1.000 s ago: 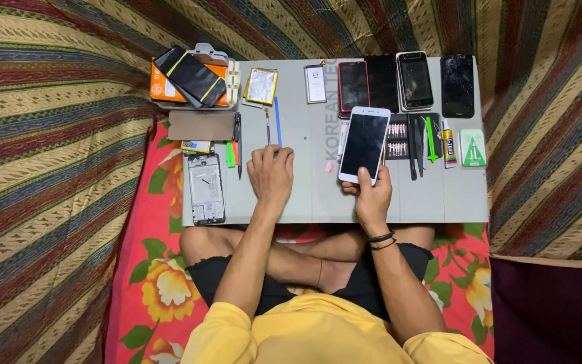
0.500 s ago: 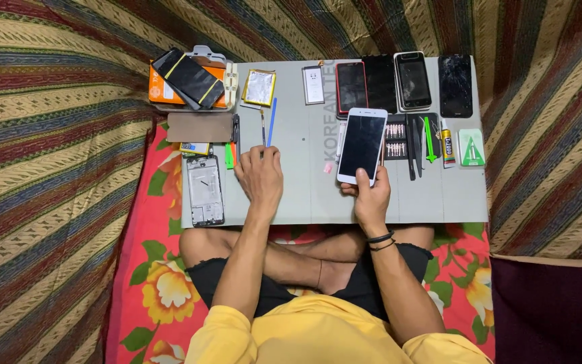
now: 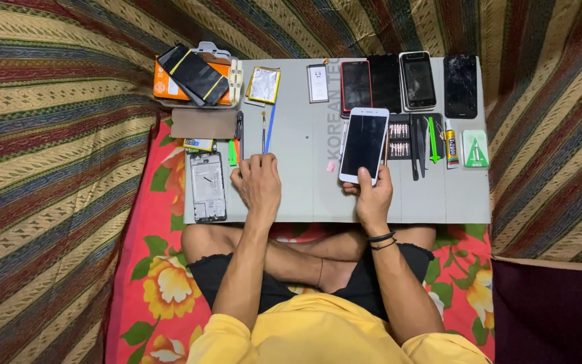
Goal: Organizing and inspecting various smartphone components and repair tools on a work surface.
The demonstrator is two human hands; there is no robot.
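A grey tabletop (image 3: 304, 202) lies across the seated person's crossed legs, over a red flowered cloth (image 3: 163, 283) and striped fabric.

Along its far edge stands a row of phones (image 3: 402, 81), four side by side, dark screens up, the rightmost one cracked. At the far left an orange box (image 3: 166, 87) carries a black phone part. Below it are a brown pad (image 3: 203, 123) and a bare phone frame (image 3: 208, 185), its inner side showing.

The white-fronted phone (image 3: 364, 145) is lifted just above the right half of the tabletop, screen up and dark. The right hand (image 3: 372, 199) wraps its lower end, so that grip is pressed onto the phone, thumb on the bottom edge. The phone looks whole, so opening it seems not yet begun.

Beside it lie a bit set (image 3: 399, 138), black tools, a green pry stick (image 3: 432, 140), a glue tube (image 3: 450, 145) and a green triangular pick (image 3: 475, 149).

The left hand (image 3: 259, 185) rests on the tabletop, fingers curled loosely, holding nothing that I can see, its fingertips near a blue-handled brush (image 3: 269, 128) and a thin tool (image 3: 263, 131).
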